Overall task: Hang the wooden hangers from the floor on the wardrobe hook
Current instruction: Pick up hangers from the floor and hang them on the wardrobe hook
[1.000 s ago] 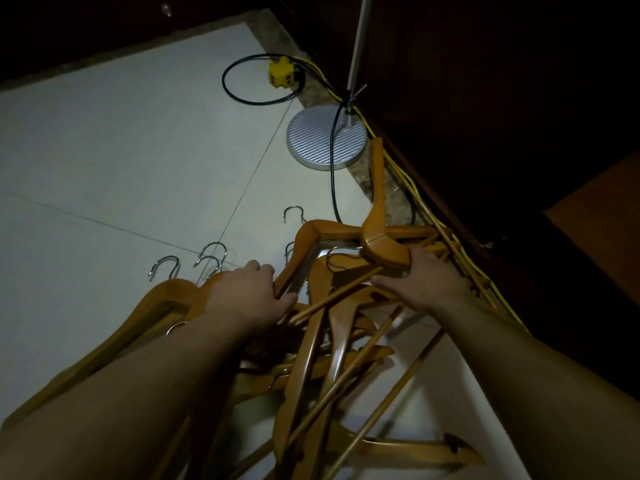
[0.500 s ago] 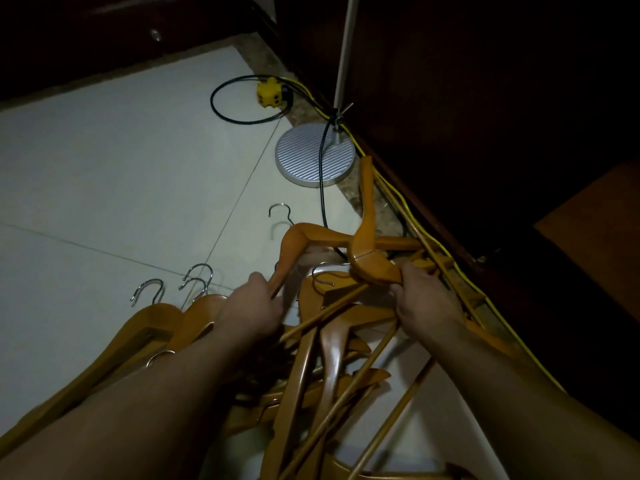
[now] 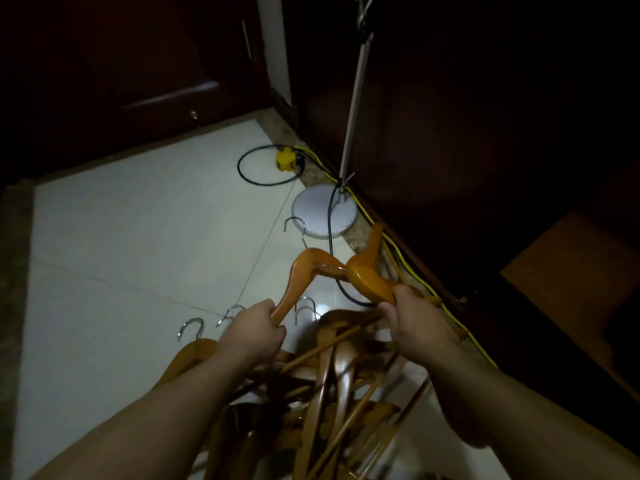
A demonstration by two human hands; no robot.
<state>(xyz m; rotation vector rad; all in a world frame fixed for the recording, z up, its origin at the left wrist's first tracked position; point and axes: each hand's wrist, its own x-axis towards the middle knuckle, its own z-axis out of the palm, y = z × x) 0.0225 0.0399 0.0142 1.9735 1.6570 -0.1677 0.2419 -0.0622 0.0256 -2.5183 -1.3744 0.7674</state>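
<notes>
The left hand (image 3: 256, 329) curls round one end of a wooden hanger (image 3: 304, 268). The right hand (image 3: 414, 318) grips a second hanger (image 3: 367, 277). Both are held just above the pile of hangers (image 3: 332, 372) on the white floor (image 3: 138, 237).

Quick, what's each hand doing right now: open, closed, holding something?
Left hand: closed, gripping the lower arm of a raised wooden hanger.
Right hand: closed, gripping a second wooden hanger near its middle.
</notes>
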